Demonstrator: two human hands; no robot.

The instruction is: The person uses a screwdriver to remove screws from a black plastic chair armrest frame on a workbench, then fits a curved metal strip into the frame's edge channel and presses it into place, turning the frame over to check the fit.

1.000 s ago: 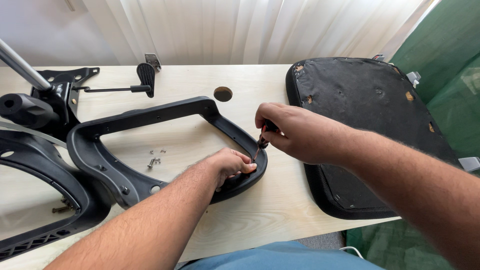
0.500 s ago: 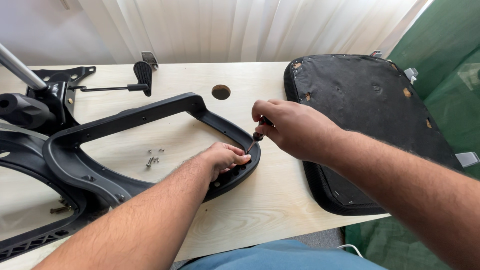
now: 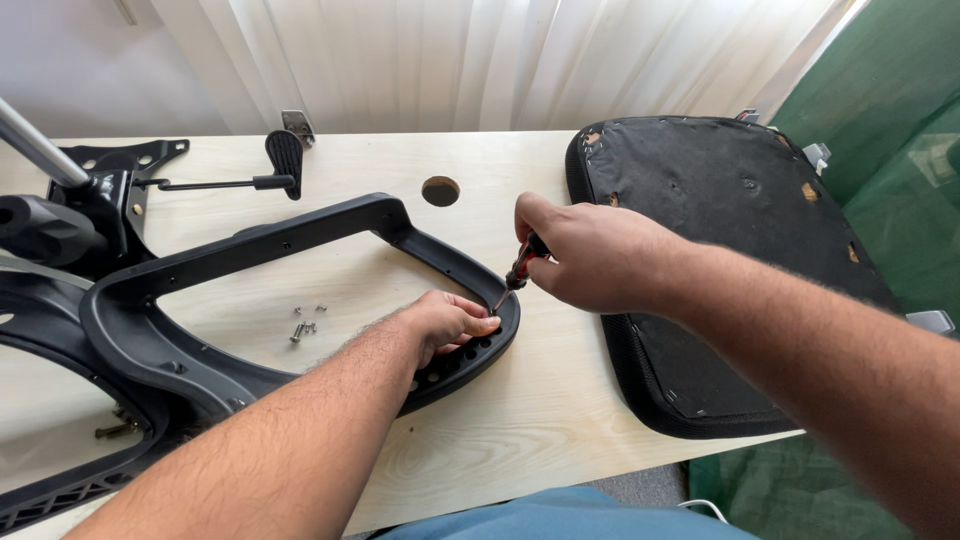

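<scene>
Pale wooden tabletop [image 3: 560, 420] carries a black plastic chair frame [image 3: 300, 232]. I curl my left hand [image 3: 445, 322] over its near rim, fingers closed on it. My right hand [image 3: 590, 250] grips a red-handled screwdriver [image 3: 520, 270], tip beside those fingers.

The black frame [image 3: 300, 290] sits more to the left in the picture than a second ago, and its left end goes further over the dark part beside it. The right hand [image 3: 590, 255] with the screwdriver [image 3: 520, 268] is a little higher and more to the left. The left hand [image 3: 445, 322] slides left with the frame (its fingers press the same rounded end).
</scene>
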